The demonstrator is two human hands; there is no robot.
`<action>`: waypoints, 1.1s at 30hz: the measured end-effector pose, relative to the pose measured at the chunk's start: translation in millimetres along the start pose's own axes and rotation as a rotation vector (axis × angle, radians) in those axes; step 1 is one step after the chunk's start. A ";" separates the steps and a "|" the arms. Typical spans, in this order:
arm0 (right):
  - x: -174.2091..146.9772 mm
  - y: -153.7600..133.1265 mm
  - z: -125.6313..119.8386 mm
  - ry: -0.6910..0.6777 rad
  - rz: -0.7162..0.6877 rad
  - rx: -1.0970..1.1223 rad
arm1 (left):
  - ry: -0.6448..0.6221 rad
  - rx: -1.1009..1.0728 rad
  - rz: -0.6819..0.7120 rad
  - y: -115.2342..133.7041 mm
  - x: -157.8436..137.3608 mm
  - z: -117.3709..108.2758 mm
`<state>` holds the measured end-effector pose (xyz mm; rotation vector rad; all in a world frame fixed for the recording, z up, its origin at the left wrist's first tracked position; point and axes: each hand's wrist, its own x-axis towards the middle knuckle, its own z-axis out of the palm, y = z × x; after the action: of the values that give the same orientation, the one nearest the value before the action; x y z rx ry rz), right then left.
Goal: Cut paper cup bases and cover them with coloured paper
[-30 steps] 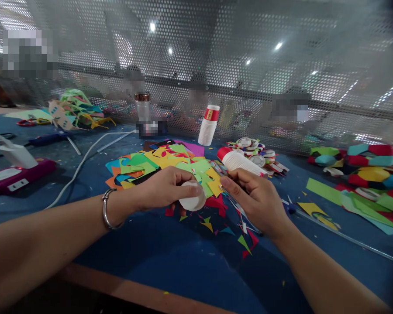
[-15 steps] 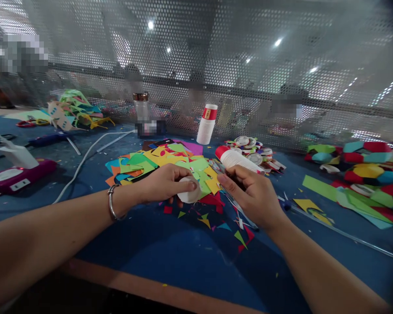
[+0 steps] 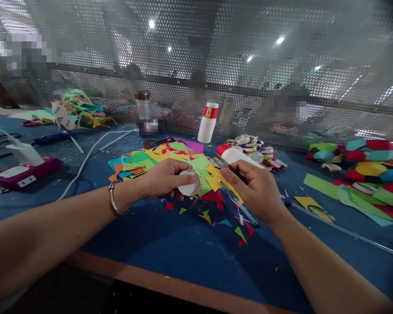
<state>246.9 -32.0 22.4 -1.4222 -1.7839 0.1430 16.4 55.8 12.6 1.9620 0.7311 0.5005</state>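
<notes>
Between thumb and fingers, my left hand [image 3: 170,179] pinches a round white paper piece [image 3: 189,183], its face turned toward me. My right hand [image 3: 253,187] is closed a short way to the right. A thin grey metal tip [image 3: 220,162] sticks out past its fingers toward the left; it looks like scissors, but the handles are hidden in the hand. The tip and the white piece are apart. Beneath and behind both hands spreads a heap of coloured paper scraps [image 3: 157,155]. Just beyond my right hand lies a stack of red and white paper cups [image 3: 234,155].
Another cup stack [image 3: 208,123] stands tilted near the perforated metal screen [image 3: 183,52]. White rings and discs [image 3: 255,157] are piled beside it. At left are a purple power strip [image 3: 36,172], a white cable [image 3: 83,163] and scissors [image 3: 36,122]. Coloured paper shapes [image 3: 367,170] lie at right.
The view has shifted slightly. The white piece is tilted a little differently in my left hand, and my right hand stays nearly where it was.
</notes>
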 end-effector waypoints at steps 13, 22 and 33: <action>0.8 4.3 0.2 -0.008 0.060 0.004 | -0.014 -0.012 0.004 -0.6 -1.6 -0.1; -0.3 4.1 2.3 -0.032 0.062 0.016 | -0.010 -0.033 -0.012 1.2 -2.7 -1.6; 1.9 5.8 2.4 -0.026 0.092 -0.010 | -0.031 -0.054 0.001 -4.9 -5.6 -2.9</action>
<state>249.7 -27.3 18.6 -1.5169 -1.7426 0.2012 9.1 55.7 9.4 1.9161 0.6905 0.4843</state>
